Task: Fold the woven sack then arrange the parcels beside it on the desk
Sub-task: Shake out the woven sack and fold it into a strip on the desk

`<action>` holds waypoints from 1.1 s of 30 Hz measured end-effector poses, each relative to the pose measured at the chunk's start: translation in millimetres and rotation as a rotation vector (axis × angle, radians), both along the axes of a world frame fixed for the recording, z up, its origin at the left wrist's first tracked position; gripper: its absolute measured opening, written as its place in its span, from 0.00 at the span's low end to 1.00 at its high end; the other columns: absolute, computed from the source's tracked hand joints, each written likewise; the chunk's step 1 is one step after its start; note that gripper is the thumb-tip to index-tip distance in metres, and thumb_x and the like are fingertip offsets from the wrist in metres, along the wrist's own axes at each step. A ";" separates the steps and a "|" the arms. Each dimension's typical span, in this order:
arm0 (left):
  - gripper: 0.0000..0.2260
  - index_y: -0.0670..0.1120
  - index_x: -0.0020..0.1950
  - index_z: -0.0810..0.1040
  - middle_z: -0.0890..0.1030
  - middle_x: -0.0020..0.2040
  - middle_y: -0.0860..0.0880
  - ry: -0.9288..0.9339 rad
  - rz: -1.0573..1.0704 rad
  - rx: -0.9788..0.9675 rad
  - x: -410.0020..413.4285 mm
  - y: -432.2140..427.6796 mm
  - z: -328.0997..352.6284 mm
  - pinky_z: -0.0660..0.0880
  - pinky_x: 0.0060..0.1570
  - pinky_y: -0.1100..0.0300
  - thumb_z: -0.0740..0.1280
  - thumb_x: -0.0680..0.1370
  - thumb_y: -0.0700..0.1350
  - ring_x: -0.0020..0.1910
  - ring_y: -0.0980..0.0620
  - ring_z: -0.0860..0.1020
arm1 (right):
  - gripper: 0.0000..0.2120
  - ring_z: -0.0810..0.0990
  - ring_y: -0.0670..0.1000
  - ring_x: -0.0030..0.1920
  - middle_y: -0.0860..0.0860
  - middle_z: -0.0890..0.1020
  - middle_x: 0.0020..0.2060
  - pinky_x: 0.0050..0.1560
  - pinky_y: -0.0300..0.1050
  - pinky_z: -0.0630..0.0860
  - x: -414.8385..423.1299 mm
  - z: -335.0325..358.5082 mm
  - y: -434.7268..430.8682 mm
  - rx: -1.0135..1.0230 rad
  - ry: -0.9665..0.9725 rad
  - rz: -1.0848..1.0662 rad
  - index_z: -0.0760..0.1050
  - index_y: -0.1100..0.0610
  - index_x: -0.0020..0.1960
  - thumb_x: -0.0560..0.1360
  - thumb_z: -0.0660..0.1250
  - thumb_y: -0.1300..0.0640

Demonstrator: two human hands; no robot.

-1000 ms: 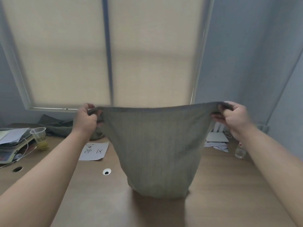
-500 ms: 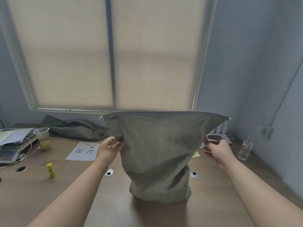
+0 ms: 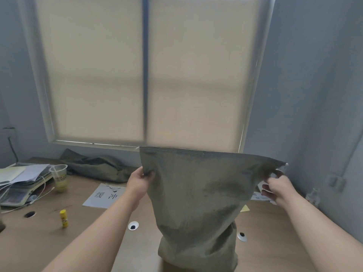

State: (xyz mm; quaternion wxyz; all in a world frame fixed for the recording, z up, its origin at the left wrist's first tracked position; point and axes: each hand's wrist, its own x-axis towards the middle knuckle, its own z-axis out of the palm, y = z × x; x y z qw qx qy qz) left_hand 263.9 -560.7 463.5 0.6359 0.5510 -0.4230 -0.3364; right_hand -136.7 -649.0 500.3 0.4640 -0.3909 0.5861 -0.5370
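Observation:
A grey-green woven sack (image 3: 198,203) stands upright on the wooden desk (image 3: 94,238), its bottom bulging and its top edge stretched wide. My left hand (image 3: 138,182) pinches the sack's upper left edge. My right hand (image 3: 275,186) grips the upper right corner, just below the top seam. What is inside the sack is hidden. No parcels show on the desk.
A second crumpled green sack (image 3: 94,165) lies at the back under the window. A sheet with printed characters (image 3: 105,195), a plastic cup (image 3: 60,177), a yellow glue stick (image 3: 63,217), stacked papers (image 3: 17,175) and a clear bottle (image 3: 313,196) are on the desk. Cable holes (image 3: 133,225) dot the middle.
Both hands slid down from the sack's top corners to grip lower on its side edges. The sack's top edge now stands above my hands, and the view tilted up slightly.

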 end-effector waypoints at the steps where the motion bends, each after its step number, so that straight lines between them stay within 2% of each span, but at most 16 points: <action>1: 0.11 0.53 0.49 0.82 0.86 0.40 0.60 -0.009 -0.003 0.000 2.4 -0.3 -0.8 0.76 0.42 0.65 0.63 0.83 0.39 0.43 0.58 0.81 | 0.19 0.73 0.51 0.37 0.52 0.76 0.40 0.40 0.48 0.75 -0.3 -0.7 -4.2 0.002 0.002 0.001 0.67 0.56 0.72 0.82 0.60 0.66; 3: 0.12 0.52 0.50 0.81 0.86 0.40 0.62 -0.020 -0.011 -0.016 6.8 1.0 -0.6 0.76 0.41 0.67 0.61 0.84 0.39 0.43 0.61 0.82 | 0.15 0.70 0.51 0.34 0.53 0.75 0.37 0.37 0.46 0.71 0.1 0.2 -7.2 -0.056 0.014 -0.011 0.71 0.60 0.68 0.82 0.61 0.67; 5: 0.12 0.51 0.51 0.81 0.86 0.42 0.59 0.002 0.003 -0.045 11.4 0.9 -0.6 0.77 0.47 0.60 0.61 0.84 0.38 0.46 0.55 0.81 | 0.10 0.70 0.53 0.34 0.53 0.74 0.36 0.36 0.45 0.69 2.9 8.5 -2.4 -0.176 0.042 0.013 0.74 0.63 0.62 0.82 0.61 0.67; 7: 0.12 0.49 0.50 0.81 0.86 0.41 0.58 0.045 0.016 -0.104 14.2 2.7 5.1 0.77 0.45 0.58 0.61 0.84 0.37 0.44 0.54 0.81 | 0.05 0.71 0.55 0.41 0.54 0.76 0.41 0.38 0.46 0.69 2.6 24.0 -0.4 -0.303 0.105 0.044 0.75 0.61 0.52 0.82 0.60 0.65; 9: 0.11 0.48 0.49 0.81 0.85 0.40 0.58 0.085 0.053 -0.174 19.4 1.5 15.7 0.76 0.43 0.59 0.61 0.84 0.36 0.42 0.55 0.80 | 0.09 0.74 0.54 0.45 0.54 0.79 0.45 0.44 0.47 0.70 -1.7 44.8 -2.7 -0.409 0.111 0.065 0.77 0.56 0.46 0.83 0.60 0.61; 13: 0.08 0.44 0.61 0.76 0.85 0.50 0.52 0.215 0.002 -0.261 24.1 1.2 17.3 0.80 0.44 0.60 0.65 0.83 0.44 0.47 0.55 0.83 | 0.10 0.84 0.44 0.44 0.45 0.87 0.44 0.43 0.38 0.80 2.7 41.4 9.7 -0.503 -0.108 0.235 0.78 0.56 0.53 0.81 0.62 0.52; 17: 0.10 0.48 0.61 0.77 0.86 0.52 0.53 0.127 -0.130 -0.036 10.2 15.5 -43.0 0.79 0.42 0.68 0.70 0.80 0.42 0.50 0.55 0.84 | 0.38 0.84 0.47 0.56 0.49 0.86 0.56 0.48 0.41 0.80 12.4 -51.6 34.8 -0.235 -0.049 0.449 0.78 0.56 0.62 0.60 0.78 0.35; 19: 0.14 0.48 0.61 0.79 0.87 0.53 0.52 0.108 -0.127 0.032 10.8 16.9 -64.7 0.79 0.50 0.60 0.74 0.76 0.45 0.54 0.53 0.84 | 0.42 0.82 0.47 0.57 0.47 0.86 0.55 0.54 0.46 0.74 10.8 -85.4 37.5 -0.153 0.003 0.466 0.79 0.56 0.61 0.55 0.79 0.32; 21: 0.08 0.48 0.55 0.81 0.87 0.49 0.52 0.113 -0.074 0.074 14.4 13.7 -72.1 0.78 0.51 0.55 0.73 0.77 0.43 0.53 0.50 0.84 | 0.45 0.81 0.47 0.54 0.47 0.86 0.51 0.55 0.48 0.73 7.4 -100.6 35.0 -0.115 0.033 0.436 0.80 0.56 0.58 0.50 0.79 0.30; 22: 0.04 0.47 0.52 0.82 0.87 0.47 0.51 0.111 -0.036 0.085 16.8 9.9 -71.6 0.77 0.49 0.55 0.72 0.78 0.41 0.52 0.48 0.83 | 0.41 0.82 0.49 0.54 0.50 0.87 0.51 0.56 0.48 0.74 7.9 -100.7 33.6 -0.116 0.037 0.421 0.80 0.57 0.58 0.54 0.79 0.32; 25: 0.03 0.47 0.50 0.81 0.85 0.48 0.49 0.042 0.040 0.066 20.8 -1.8 -55.6 0.76 0.50 0.52 0.70 0.79 0.40 0.53 0.44 0.81 | 0.19 0.83 0.55 0.54 0.60 0.85 0.57 0.55 0.47 0.79 10.6 -79.8 26.2 -0.167 0.053 0.332 0.80 0.61 0.57 0.75 0.72 0.48; 26: 0.03 0.46 0.50 0.81 0.84 0.48 0.49 0.011 0.047 0.041 21.8 -4.2 -47.1 0.75 0.50 0.53 0.70 0.79 0.39 0.53 0.45 0.81 | 0.21 0.83 0.54 0.51 0.59 0.85 0.55 0.51 0.45 0.81 10.0 -67.9 22.0 -0.219 0.060 0.298 0.81 0.61 0.55 0.73 0.73 0.44; 28: 0.03 0.46 0.51 0.81 0.84 0.47 0.51 -0.005 0.057 -0.024 22.4 -9.2 -26.0 0.77 0.47 0.57 0.69 0.79 0.38 0.49 0.50 0.82 | 0.34 0.84 0.51 0.46 0.55 0.87 0.48 0.47 0.45 0.81 7.1 -39.3 13.9 -0.315 0.079 0.242 0.82 0.59 0.50 0.59 0.77 0.32; 29: 0.04 0.46 0.51 0.80 0.84 0.46 0.52 0.010 0.054 -0.063 22.1 -11.3 -13.4 0.78 0.44 0.61 0.69 0.80 0.38 0.46 0.54 0.82 | 0.33 0.84 0.52 0.46 0.54 0.87 0.47 0.48 0.47 0.81 6.2 -24.1 9.8 -0.363 0.077 0.214 0.83 0.58 0.49 0.59 0.77 0.32; 31: 0.04 0.47 0.51 0.80 0.84 0.47 0.53 0.056 0.059 -0.148 21.4 -16.2 10.1 0.78 0.42 0.65 0.68 0.80 0.38 0.42 0.61 0.83 | 0.19 0.83 0.52 0.48 0.53 0.86 0.46 0.49 0.48 0.83 6.6 4.2 6.7 -0.434 0.018 0.174 0.82 0.58 0.49 0.71 0.73 0.43; 33: 0.04 0.48 0.51 0.80 0.84 0.48 0.52 0.097 0.081 -0.193 21.2 -22.2 21.4 0.78 0.45 0.63 0.68 0.80 0.40 0.44 0.60 0.82 | 0.09 0.84 0.48 0.45 0.50 0.86 0.44 0.44 0.41 0.83 6.7 17.1 1.4 -0.472 -0.043 0.152 0.81 0.58 0.52 0.76 0.68 0.53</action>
